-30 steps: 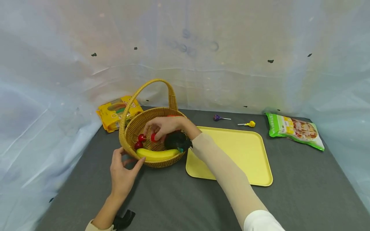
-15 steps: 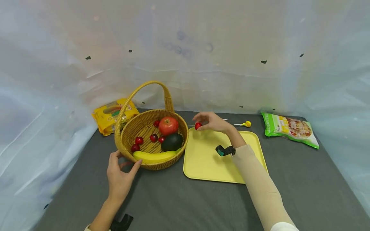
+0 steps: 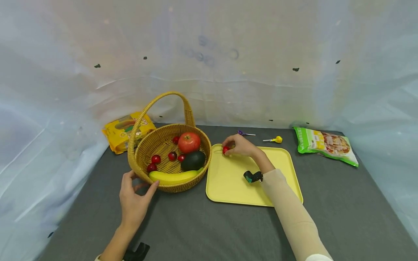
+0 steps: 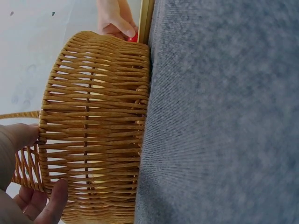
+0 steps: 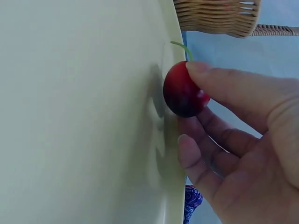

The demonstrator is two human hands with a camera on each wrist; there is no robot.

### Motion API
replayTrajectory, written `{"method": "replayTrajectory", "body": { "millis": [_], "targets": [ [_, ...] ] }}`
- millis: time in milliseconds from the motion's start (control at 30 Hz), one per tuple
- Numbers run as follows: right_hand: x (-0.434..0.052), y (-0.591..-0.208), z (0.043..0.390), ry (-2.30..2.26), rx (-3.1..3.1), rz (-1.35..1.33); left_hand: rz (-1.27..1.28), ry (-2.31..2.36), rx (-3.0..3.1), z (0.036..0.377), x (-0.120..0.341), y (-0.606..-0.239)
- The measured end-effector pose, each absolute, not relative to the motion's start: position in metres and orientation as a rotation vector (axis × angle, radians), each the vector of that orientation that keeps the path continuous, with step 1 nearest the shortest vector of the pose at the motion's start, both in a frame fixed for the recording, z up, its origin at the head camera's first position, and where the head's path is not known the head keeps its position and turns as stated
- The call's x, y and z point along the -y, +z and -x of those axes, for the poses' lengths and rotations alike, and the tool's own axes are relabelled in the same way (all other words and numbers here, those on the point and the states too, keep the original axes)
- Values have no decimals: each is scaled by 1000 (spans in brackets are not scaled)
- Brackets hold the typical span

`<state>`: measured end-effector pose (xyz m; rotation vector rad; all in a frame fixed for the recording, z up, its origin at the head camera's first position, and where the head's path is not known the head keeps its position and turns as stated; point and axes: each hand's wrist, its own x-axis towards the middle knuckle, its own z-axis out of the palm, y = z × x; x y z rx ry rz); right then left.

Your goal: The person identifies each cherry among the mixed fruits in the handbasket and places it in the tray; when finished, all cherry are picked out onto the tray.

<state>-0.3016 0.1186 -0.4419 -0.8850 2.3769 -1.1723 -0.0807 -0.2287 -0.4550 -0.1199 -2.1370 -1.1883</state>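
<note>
My right hand (image 3: 237,145) pinches a small red cherry (image 3: 225,149) (image 5: 183,95) with a green stem, low over the far left corner of the yellow tray (image 3: 281,174). In the right wrist view the cherry sits at the tray's rim (image 5: 174,154) between thumb and fingers. My left hand (image 3: 133,197) holds the near rim of the wicker basket (image 3: 142,152) (image 4: 96,126), thumb and fingers spread on its outer wall. Inside the basket lie a banana (image 3: 171,177), a dark avocado (image 3: 193,161), a red apple (image 3: 189,142) and several cherries (image 3: 156,159).
A yellow snack bag (image 3: 122,131) lies behind the basket at the left. A green snack bag (image 3: 324,144) lies at the back right. A purple lollipop (image 3: 243,133) and a yellow lollipop (image 3: 275,139) lie behind the tray. White plastic sheeting walls the dark grey table (image 3: 202,224).
My right hand left the basket with a cherry, crossed to the right and came down to the tray's far left corner. The left hand stayed on the basket rim.
</note>
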Motion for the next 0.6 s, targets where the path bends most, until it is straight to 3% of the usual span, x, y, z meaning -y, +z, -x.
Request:
{"method": "replayTrajectory", "body": {
  "millis": [333,600],
  "targets": [
    [-116,-441,299,-1103,-2441,868,117,-1207,2158,81,229,-454],
    [-77,-383,300,-1391,-2389,1059,116,-1186,2139,81,228,-455]
  ]
}}
